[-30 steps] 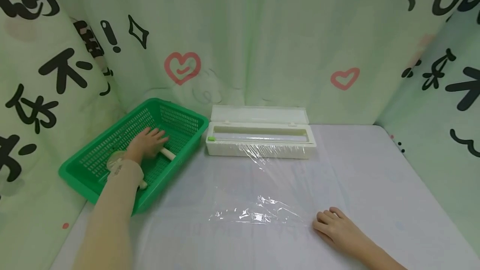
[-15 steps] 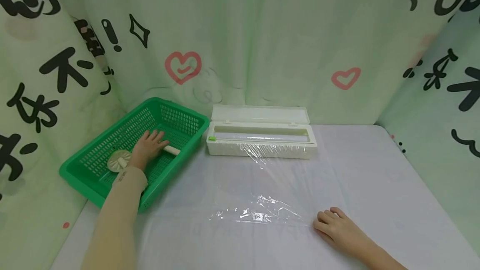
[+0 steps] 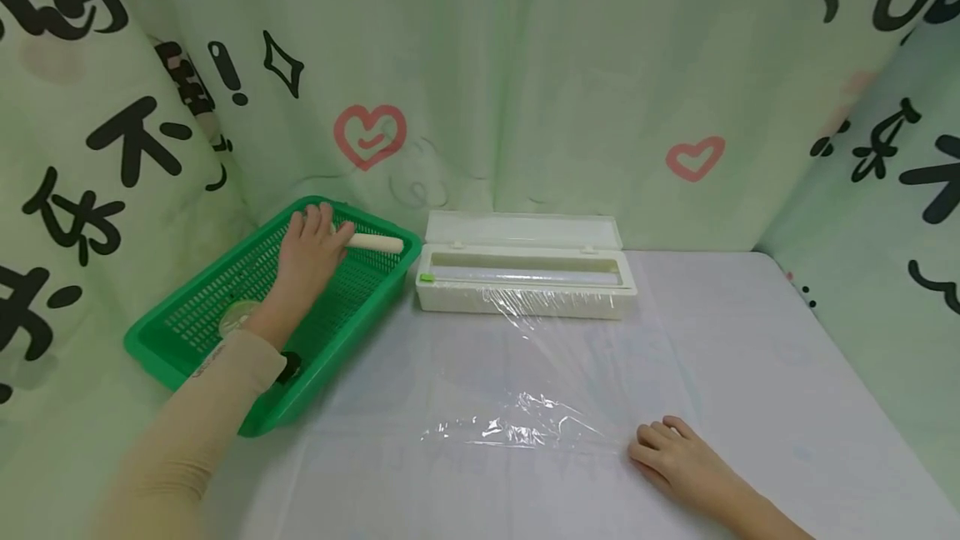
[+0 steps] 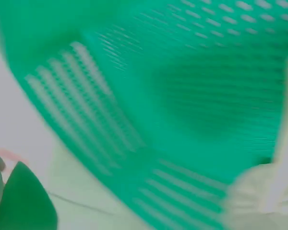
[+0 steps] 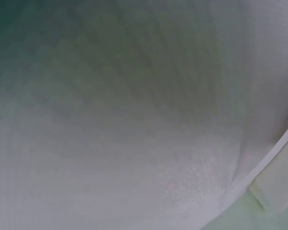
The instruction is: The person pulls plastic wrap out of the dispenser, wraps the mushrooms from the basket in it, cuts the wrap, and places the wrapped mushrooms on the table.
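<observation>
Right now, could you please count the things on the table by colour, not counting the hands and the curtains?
Green: 1, the basket.
White: 1, the film dispenser box with its lid open.
Cream or beige: 2, the stick that the left hand grips, and the round piece in the basket.
Clear: 1, the film sheet that the right hand touches.
Black: 1, a small thing in the basket.
Total: 6.

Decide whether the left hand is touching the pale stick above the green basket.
Touching. The head view shows the left hand with fingers wrapped round one end of the pale stick, lifted over the green basket.
</observation>
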`<action>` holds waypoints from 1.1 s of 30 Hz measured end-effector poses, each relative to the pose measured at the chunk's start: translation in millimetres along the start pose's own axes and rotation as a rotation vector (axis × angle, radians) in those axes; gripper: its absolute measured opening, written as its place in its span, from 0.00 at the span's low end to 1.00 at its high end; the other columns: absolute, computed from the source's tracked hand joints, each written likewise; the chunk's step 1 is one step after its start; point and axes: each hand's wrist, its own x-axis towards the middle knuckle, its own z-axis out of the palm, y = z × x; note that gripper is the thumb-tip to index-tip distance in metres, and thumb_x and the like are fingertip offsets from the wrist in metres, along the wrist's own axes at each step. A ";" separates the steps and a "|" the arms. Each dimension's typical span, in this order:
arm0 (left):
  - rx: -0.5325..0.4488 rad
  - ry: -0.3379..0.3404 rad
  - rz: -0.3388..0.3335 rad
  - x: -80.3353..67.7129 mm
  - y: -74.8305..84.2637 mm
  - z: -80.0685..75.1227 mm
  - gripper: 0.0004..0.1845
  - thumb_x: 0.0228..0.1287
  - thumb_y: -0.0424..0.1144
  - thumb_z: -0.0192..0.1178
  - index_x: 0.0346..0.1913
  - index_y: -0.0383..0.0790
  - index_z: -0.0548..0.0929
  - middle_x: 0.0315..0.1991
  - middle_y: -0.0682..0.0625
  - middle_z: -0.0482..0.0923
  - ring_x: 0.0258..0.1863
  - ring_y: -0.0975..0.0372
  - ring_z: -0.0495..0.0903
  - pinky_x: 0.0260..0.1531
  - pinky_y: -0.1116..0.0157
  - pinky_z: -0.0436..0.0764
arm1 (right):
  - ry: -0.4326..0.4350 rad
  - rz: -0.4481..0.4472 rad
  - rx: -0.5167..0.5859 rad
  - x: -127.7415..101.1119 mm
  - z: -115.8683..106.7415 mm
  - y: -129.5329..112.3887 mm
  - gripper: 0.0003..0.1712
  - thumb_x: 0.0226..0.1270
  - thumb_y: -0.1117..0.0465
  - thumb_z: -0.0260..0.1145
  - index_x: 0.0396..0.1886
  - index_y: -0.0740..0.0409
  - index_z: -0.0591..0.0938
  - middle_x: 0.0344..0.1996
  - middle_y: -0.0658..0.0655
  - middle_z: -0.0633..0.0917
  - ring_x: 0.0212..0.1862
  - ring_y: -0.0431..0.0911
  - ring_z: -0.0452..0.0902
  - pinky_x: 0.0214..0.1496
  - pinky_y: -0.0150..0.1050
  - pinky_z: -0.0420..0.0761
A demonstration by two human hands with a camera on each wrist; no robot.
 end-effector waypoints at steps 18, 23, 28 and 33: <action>0.096 -0.306 0.330 3.2 214.4 -97.9 0.17 0.63 0.60 0.47 0.42 0.51 0.65 0.45 0.47 0.68 0.47 0.56 0.66 0.43 0.63 0.68 | 0.005 0.004 0.007 0.5 -1.7 -1.2 0.26 0.74 0.48 0.32 0.23 0.46 0.72 0.25 0.42 0.66 0.27 0.38 0.63 0.41 0.42 0.67; 0.127 -0.403 0.378 -10.5 246.7 -93.4 0.15 0.63 0.57 0.48 0.43 0.52 0.65 0.43 0.49 0.66 0.45 0.57 0.64 0.38 0.64 0.66 | 0.002 0.006 0.010 2.4 -2.5 -1.4 0.26 0.74 0.48 0.31 0.23 0.46 0.72 0.25 0.42 0.66 0.26 0.37 0.63 0.40 0.43 0.68; 0.124 -0.496 0.388 -19.0 261.6 -94.1 0.14 0.63 0.54 0.49 0.46 0.53 0.65 0.43 0.49 0.66 0.45 0.56 0.64 0.36 0.64 0.65 | 0.010 0.002 0.015 3.1 -2.2 -1.0 0.26 0.74 0.48 0.32 0.23 0.47 0.72 0.25 0.42 0.66 0.26 0.38 0.63 0.40 0.43 0.69; 0.128 -0.512 0.385 -24.1 269.6 -92.9 0.13 0.64 0.53 0.49 0.48 0.54 0.66 0.44 0.49 0.67 0.46 0.57 0.64 0.36 0.64 0.65 | 0.023 -0.004 0.014 2.0 -1.3 -0.6 0.26 0.74 0.48 0.32 0.23 0.47 0.72 0.25 0.42 0.66 0.26 0.38 0.63 0.39 0.43 0.68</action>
